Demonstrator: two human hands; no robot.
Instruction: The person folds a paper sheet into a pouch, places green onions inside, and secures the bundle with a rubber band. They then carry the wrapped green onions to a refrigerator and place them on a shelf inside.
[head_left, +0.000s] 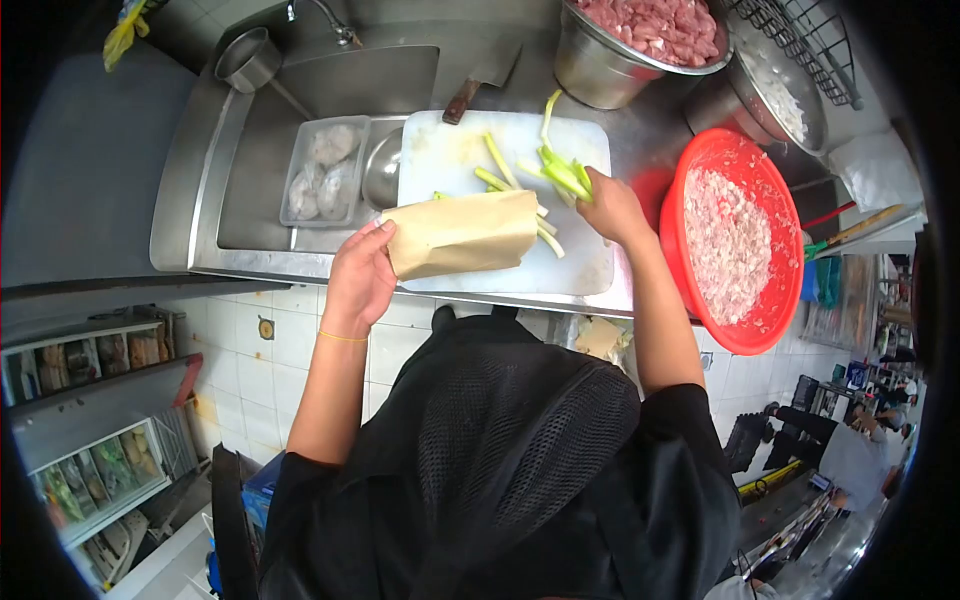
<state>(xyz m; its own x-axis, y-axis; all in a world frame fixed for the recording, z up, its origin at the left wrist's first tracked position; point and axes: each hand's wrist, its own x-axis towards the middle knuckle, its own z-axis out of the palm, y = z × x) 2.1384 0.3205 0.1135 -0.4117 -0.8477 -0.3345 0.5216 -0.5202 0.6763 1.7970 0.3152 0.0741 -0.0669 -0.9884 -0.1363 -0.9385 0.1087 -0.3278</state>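
My left hand (362, 280) grips the near left end of a brown paper bag (465, 235), which lies on its side over the front of the white cutting board (585, 275). My right hand (613, 208) is closed around a small bunch of green onion stalks (565, 170) above the board's right side. More loose stalks (498, 158) lie on the board, some partly covered by the bag. The bag's contents cannot be seen. Behind the board rests a cleaver (485, 85) with a brown handle.
To the right, a red basin (685, 265) holds minced meat. Behind stand a steel pot (600, 80) of pink meat pieces and another pot (735, 105) with white pieces. A plastic container (293, 215) and a metal bowl (380, 172) sit at the sink (270, 238) on the left.
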